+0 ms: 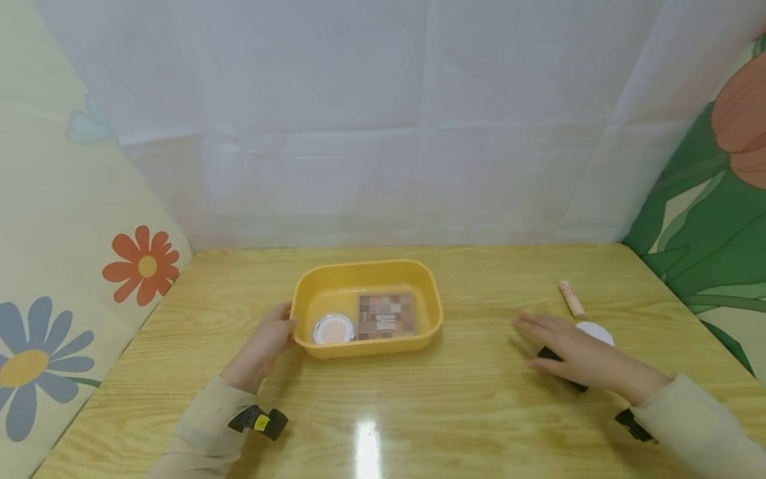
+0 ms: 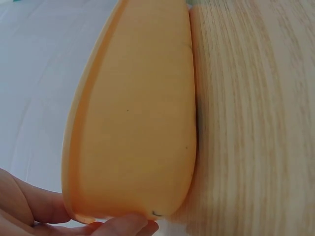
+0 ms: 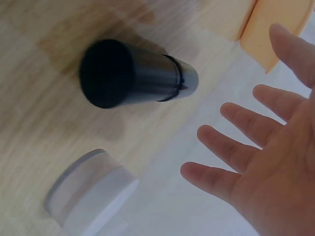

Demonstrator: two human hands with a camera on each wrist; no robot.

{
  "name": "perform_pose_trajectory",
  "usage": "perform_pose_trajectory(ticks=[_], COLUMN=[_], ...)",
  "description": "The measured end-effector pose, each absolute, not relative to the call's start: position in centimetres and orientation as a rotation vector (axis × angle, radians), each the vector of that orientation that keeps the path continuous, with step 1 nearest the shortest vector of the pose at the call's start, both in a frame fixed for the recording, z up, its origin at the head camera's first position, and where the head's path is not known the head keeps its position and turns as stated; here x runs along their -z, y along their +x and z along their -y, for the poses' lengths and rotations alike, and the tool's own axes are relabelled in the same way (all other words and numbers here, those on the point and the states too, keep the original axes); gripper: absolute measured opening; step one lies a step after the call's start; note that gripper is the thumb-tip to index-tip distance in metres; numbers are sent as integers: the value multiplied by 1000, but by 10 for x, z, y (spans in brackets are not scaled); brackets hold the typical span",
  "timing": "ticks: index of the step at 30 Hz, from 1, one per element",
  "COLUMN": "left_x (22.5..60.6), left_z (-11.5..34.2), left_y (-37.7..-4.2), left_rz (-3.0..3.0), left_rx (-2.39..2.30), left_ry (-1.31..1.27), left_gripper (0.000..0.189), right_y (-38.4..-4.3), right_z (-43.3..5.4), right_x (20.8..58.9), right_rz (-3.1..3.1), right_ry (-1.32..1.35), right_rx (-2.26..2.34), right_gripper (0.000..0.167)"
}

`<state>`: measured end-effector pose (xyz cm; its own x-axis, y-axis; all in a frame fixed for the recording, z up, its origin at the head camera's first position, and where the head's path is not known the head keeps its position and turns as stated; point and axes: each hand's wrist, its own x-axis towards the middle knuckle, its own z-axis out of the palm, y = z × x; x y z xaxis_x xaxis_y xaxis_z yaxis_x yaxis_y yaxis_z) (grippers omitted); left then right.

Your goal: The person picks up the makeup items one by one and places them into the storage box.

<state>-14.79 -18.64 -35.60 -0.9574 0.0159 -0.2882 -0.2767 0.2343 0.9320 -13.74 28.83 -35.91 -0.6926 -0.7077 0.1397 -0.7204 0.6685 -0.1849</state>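
My left hand [image 1: 267, 342] grips the left end of a yellow plastic basin [image 1: 366, 348]; the left wrist view shows its fingers and thumb at the basin's end, near the rim. Inside the basin lie a round compact [image 1: 334, 330] with a pale rim and a square eyeshadow palette [image 1: 387, 316]. On the right, my right hand [image 1: 577, 352] hovers with spread, straight fingers over a black cylindrical tube [image 3: 147, 76], holding nothing. Close by sits a round jar with a white lid [image 3: 93, 196], partly hidden behind the hand in the head view.
Beyond the right hand, a small pale pink tube [image 1: 572, 299] lies on the wooden table [image 1: 479, 426]. White cloth [image 1: 383, 133] hangs along the table's back edge, and flower-patterned panels [image 1: 54, 199] stand at both sides.
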Motion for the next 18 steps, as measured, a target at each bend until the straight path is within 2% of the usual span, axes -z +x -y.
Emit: perform_pose_trajectory(ticks=[10,18], left_x=[355,356], left_z=[186,187], left_y=[-147,-147], left_rz=[-2278,-2273], left_rx=[-1776,-1791], left_ry=[-238,-234], left_gripper=[53,52], right_y=[-136,-135], right_z=[-295,-296], right_x=[365,365], right_rz=[2760,2817], right_ry=[1175,1033], right_rx=[-313,-322], right_gripper=[63,61])
